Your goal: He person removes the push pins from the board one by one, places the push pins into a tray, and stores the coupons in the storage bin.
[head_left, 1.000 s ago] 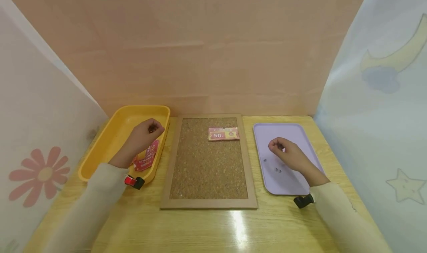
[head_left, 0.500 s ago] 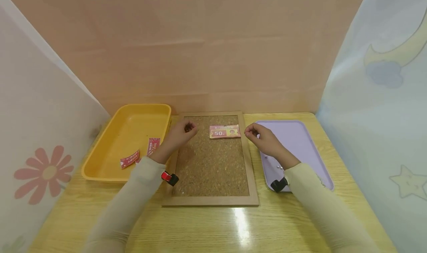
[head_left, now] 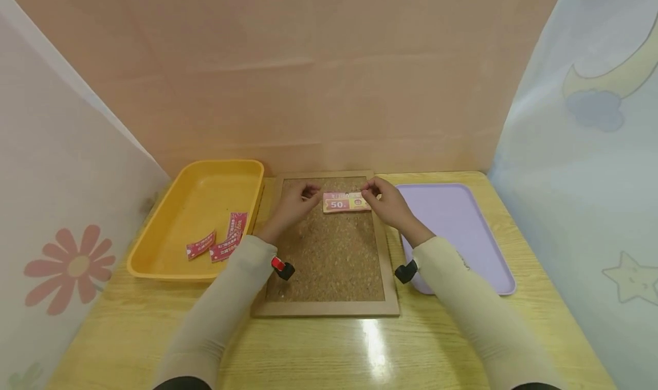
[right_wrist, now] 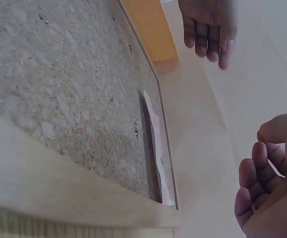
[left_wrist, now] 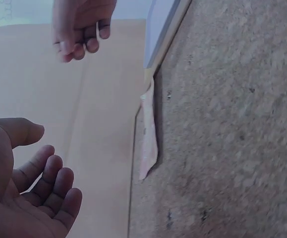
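A pink and yellow coupon [head_left: 339, 203] marked 50 lies flat near the top right of the framed corkboard [head_left: 329, 258], with a small dark spot on its upper edge. Loosely bent, the fingers of my left hand [head_left: 297, 202] hover just off its left end. My right hand [head_left: 388, 205] is at the right end, overlapping it in the head view. In the right wrist view its thumb and forefinger come close together with nothing visible between them, above the coupon [right_wrist: 156, 144]. The left wrist view shows the left hand [left_wrist: 29, 188] empty, thumb apart.
To the left stands a yellow tray [head_left: 159, 230] with several red coupons [head_left: 226, 244] in it. A lilac tray [head_left: 475, 230] sits at the right, partly hidden by my right sleeve. Fabric walls enclose the wooden table [head_left: 329, 350] at the back and sides.
Both hands have moved inward to the coupon on the corkboard, the left from over the yellow tray, the right from over the lilac tray. The board coupon stays in place.
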